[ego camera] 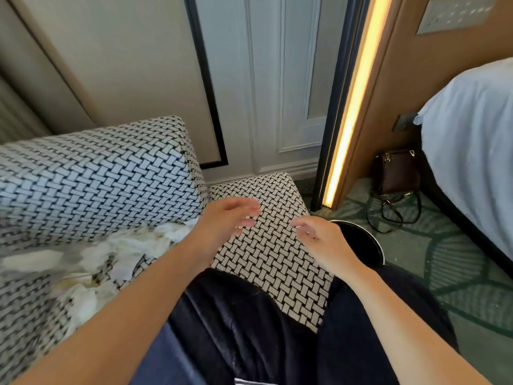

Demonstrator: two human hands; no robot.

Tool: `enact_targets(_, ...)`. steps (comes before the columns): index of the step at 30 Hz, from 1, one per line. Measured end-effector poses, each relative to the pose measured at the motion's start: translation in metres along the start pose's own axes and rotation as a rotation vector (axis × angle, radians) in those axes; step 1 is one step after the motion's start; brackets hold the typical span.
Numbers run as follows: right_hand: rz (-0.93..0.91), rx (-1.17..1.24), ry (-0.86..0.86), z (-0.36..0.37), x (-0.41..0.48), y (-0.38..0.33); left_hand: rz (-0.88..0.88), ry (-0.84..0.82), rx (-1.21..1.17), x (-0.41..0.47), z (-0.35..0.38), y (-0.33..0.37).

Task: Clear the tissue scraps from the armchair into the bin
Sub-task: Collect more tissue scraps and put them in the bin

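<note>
Both forearms reach forward from the bottom of the view, over dark clothing. The left hand (227, 220) and right hand (319, 234) hover side by side above the padded armrest (272, 262) of the armchair (97, 176). Neither touches it, as far as can be told. Both hands are released: the fingers are loosely spread and a little bent, the palms turned roughly toward each other, and they grasp nothing.

The tissue scraps (133, 245) lie on the seat to the left of the left hand and nearer than it, partly under that forearm. The blurred white heap runs from near-left to far-right, up to the corner beside the left wrist. The left hand is clearly the nearer one and would have to draw back and swing left.

The bin (380, 245) stands on the carpet just right of the right hand, which partly hides it.
</note>
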State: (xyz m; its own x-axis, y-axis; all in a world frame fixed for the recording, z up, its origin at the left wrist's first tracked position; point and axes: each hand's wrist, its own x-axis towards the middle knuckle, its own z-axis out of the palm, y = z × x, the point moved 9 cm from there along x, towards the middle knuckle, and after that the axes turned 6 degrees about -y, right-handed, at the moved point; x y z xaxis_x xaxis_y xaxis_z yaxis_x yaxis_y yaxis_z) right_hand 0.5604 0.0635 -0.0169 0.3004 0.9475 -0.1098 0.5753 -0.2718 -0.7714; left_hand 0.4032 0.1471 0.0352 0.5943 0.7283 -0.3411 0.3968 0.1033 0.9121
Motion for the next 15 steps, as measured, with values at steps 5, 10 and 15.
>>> enact_targets(5, -0.162, -0.085, -0.106, 0.033, 0.002, -0.074, 0.029, 0.126, -0.101, -0.044, -0.063, -0.02)
enact_targets(10, -0.311, -0.07, -0.187, 0.076, 0.003, -0.143, 0.043, 0.274, -0.145, -0.088, -0.124, -0.053)
enact_targets(15, -0.435, -0.035, -0.303, 0.134, -0.004, -0.201, 0.001, 0.437, -0.197, -0.128, -0.177, -0.099)
